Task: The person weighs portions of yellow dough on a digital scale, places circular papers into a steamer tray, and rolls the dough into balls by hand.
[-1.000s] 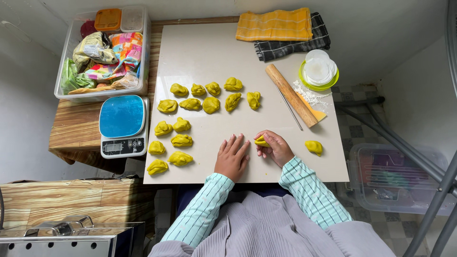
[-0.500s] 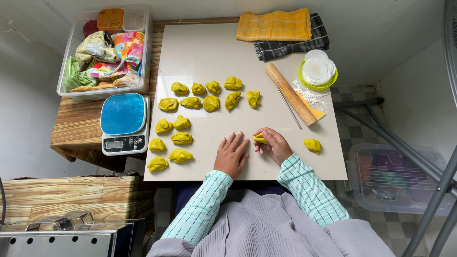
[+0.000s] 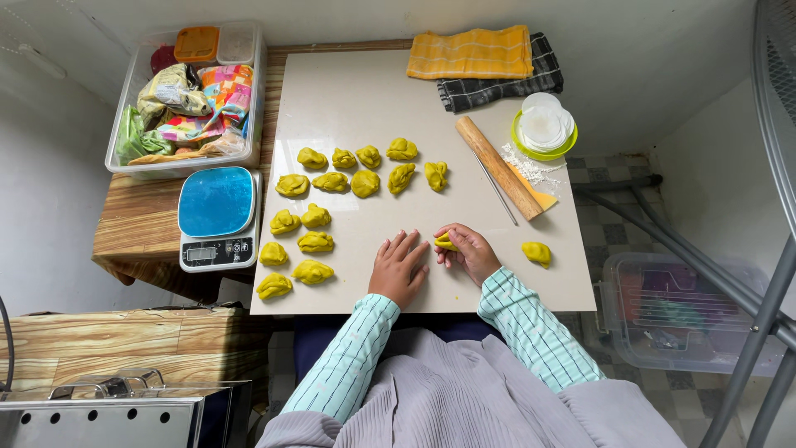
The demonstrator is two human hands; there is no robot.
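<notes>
Pale work board fills mid-frame. Right hand, lower centre, has its fingers curled closed around a yellow dough piece, pinching it against the board. Left hand lies flat, fingers spread, holding nothing. Finished dough lumps sit grouped left; one separate lump lies to the right.

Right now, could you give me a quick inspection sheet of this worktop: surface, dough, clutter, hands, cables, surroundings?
Surface: pale board on a wooden table, bare at the far end.
Job's things: shaped yellow dough pieces in rows at left; one lone dough piece at right; wooden rolling pin lying diagonal.
Clutter: digital scale with blue top; clear tub of packets; folded yellow cloth over a dark checked one; green-rimmed lidded cup.
Hands: left hand flat on the board; right hand closed around a small dough piece.
Cables: nothing seen.
Surroundings: tiled floor, clear storage box, metal frame at right.
</notes>
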